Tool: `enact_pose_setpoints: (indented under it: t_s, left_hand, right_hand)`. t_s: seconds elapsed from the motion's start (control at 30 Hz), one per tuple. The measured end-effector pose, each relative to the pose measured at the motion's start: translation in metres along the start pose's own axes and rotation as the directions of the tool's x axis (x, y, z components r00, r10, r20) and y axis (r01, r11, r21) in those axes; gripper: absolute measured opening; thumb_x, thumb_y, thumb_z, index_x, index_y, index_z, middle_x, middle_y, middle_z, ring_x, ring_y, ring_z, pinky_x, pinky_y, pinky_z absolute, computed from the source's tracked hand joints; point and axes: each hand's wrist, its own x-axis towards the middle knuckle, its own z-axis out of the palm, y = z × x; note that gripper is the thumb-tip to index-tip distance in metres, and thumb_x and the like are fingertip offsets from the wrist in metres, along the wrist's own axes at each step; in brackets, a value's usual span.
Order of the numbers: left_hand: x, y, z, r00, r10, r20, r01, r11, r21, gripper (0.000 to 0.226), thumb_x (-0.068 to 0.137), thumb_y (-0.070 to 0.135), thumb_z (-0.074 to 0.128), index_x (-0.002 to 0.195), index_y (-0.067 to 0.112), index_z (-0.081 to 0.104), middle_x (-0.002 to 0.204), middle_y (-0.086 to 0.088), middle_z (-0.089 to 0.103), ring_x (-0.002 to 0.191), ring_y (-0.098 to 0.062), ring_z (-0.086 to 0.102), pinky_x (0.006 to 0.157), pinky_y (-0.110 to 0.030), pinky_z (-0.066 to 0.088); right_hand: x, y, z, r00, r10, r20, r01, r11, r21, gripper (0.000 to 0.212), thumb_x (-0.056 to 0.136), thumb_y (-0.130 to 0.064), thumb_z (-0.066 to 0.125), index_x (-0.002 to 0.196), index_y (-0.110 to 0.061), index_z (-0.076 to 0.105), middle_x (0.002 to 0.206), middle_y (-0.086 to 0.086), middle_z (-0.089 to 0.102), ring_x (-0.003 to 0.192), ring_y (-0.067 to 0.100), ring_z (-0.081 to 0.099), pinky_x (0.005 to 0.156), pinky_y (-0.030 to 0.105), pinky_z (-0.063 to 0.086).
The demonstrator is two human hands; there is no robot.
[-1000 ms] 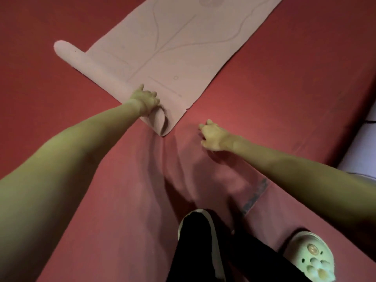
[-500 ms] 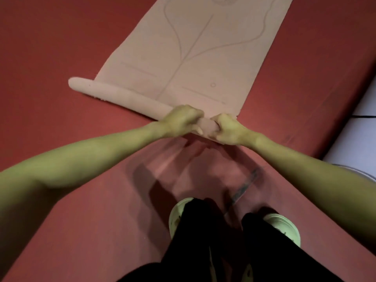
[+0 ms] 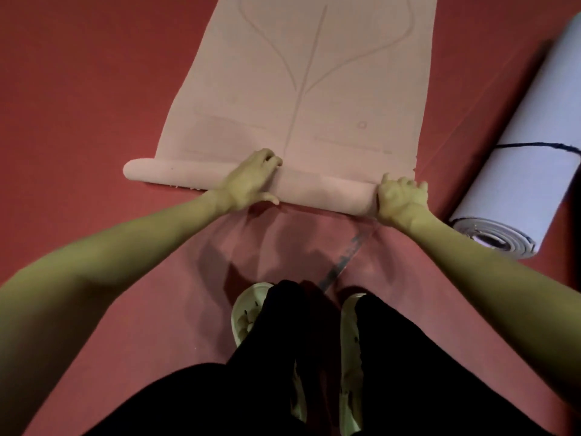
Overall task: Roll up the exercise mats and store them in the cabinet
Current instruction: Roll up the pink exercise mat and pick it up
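Note:
A pale pink exercise mat (image 3: 314,73) with curved printed lines lies flat on the red floor, running away from me. Its near end is rolled into a thin tube (image 3: 320,188) that lies crosswise. My left hand (image 3: 248,180) grips the roll near its middle, fingers curled over the top. My right hand (image 3: 401,196) holds the roll's right end, fingers curled on it. A second mat, pale lilac (image 3: 528,171), lies rolled up at the right with a dark cord around it.
The red floor covering (image 3: 78,105) spreads all around. My two feet in pale clogs (image 3: 248,313) stand just behind the roll. A dark strip (image 3: 342,262) is on the floor between my feet and the roll. No cabinet is in view.
My hands have spread apart along the roll, the right one sliding to its right end. The roll now lies squarer across the mat. The lilac rolled mat has come into view.

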Motion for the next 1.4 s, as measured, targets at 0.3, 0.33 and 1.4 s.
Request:
enact_pose_setpoints:
  t_s: [0.3, 0.33, 1.4]
  left_hand:
    - [-0.046, -0.039, -0.005, 0.979, -0.013, -0.204, 0.041, 0.99, 0.133, 0.054, 0.073, 0.02, 0.059, 0.118, -0.008, 0.046, 0.122, -0.029, 0.043, 0.112, -0.043, 0.045, 0.098, -0.048, 0.043]
    - [-0.049, -0.041, -0.007, 0.979, -0.017, -0.201, 0.047, 0.988, 0.148, 0.05, 0.072, 0.013, 0.062, 0.115, -0.009, 0.047, 0.12, -0.029, 0.044, 0.107, -0.044, 0.047, 0.093, -0.05, 0.045]
    - [-0.072, -0.076, 0.051, 0.933, -0.342, 0.114, 0.357, 0.829, -0.431, 0.024, 0.063, 0.013, 0.088, 0.083, 0.005, 0.077, 0.086, -0.007, 0.072, 0.078, -0.025, 0.065, 0.075, -0.03, 0.049]
  right_hand:
    - [-0.02, -0.045, 0.049, 0.844, -0.292, -0.45, 0.365, 0.927, 0.083, 0.059, 0.074, -0.003, 0.061, 0.13, 0.007, 0.046, 0.123, 0.027, 0.051, 0.108, 0.044, 0.051, 0.101, 0.054, 0.038]
    - [-0.022, -0.046, 0.052, 0.842, -0.279, -0.461, 0.354, 0.931, 0.083, 0.054, 0.071, 0.002, 0.061, 0.123, 0.008, 0.05, 0.122, 0.028, 0.051, 0.106, 0.044, 0.052, 0.099, 0.054, 0.04]
    - [-0.025, -0.067, 0.104, 0.891, -0.394, -0.226, 0.439, 0.873, 0.212, 0.014, 0.074, -0.01, 0.065, 0.088, -0.007, 0.065, 0.096, 0.013, 0.062, 0.094, 0.035, 0.058, 0.078, 0.035, 0.046]
